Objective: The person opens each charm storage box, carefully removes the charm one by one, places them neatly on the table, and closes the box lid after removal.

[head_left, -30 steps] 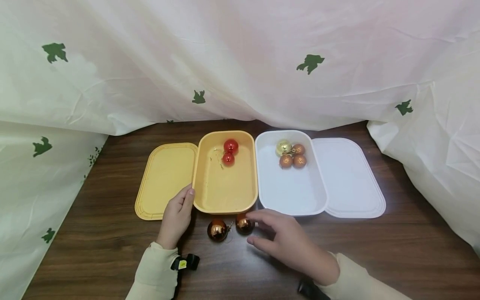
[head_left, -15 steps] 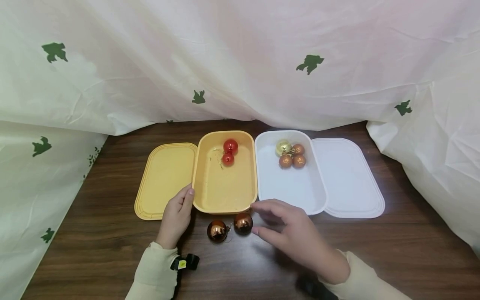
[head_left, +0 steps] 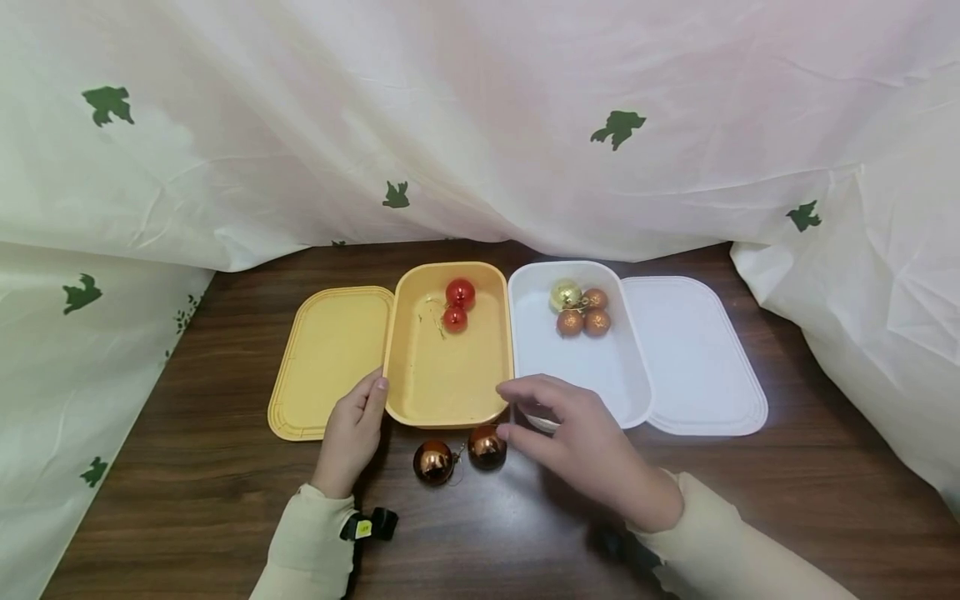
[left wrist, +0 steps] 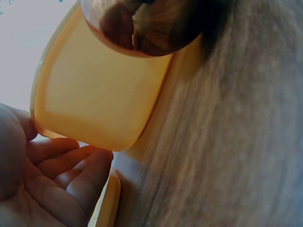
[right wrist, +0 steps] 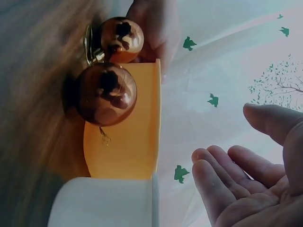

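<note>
Has the yellow box (head_left: 450, 375) and the white box (head_left: 592, 362) side by side on the wooden table (head_left: 187, 442), with the yellow lid (head_left: 330, 367) alongside the first and the white lid (head_left: 701, 358) alongside the second. Has two red balls (head_left: 460, 293) toward the far end of the yellow box, plus a gold ball (head_left: 566, 295) and three orange balls (head_left: 596, 322) clustered in the white one. Faces a white cloth (head_left: 480, 108) printed with green birds. Has the left copper ball (head_left: 433, 462) and the right copper ball (head_left: 487, 447) on the wood just in front of the yellow box, partly masking its wall in both wrist views. Pinches the yellow box's rim near the front corner with the left hand (head_left: 354, 429). Holds the right hand (head_left: 581, 437) beside the right copper ball, empty, thumb and fingers wide apart, blocking the head camera's sight of the white box's front corner.

Compared with a second ago, shows the right hand's fingertips farther forward, toward the boxes, instead of over the right copper ball. Otherwise matches the earlier frames: same left-hand grip, same places for boxes, lids and balls.
</note>
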Demonstrator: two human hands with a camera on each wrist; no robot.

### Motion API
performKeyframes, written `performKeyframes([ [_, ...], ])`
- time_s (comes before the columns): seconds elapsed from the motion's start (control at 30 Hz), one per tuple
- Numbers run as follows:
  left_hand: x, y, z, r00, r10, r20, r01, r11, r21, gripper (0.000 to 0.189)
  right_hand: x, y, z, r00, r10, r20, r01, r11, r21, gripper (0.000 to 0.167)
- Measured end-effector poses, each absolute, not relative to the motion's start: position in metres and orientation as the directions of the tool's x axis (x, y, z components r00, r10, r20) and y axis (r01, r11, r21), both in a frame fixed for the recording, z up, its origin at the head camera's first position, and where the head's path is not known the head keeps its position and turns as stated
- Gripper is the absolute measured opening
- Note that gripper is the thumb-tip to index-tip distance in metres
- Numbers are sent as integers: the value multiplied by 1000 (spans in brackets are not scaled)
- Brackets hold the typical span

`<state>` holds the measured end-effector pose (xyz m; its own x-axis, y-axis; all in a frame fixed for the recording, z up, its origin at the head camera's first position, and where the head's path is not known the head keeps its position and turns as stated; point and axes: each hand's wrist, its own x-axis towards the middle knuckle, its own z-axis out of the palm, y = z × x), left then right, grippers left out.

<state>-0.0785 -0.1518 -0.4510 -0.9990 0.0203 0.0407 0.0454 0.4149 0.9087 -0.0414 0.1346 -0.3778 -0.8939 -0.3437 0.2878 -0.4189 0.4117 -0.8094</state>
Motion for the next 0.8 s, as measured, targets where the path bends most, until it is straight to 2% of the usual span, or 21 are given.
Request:
performKeyframes([
  [0.53, -79, -152, -453, -999, 12, 30, 32, 426, 904, 46, -78, 121, -367, -926, -317, 202, -338, 464, -819, 32],
  [0.8, -79, -151, -451, -1000, 6, 31, 30, 435, 900, 47, -97, 115, -368, -940, -314, 134, -265, 423, -866, 30],
])
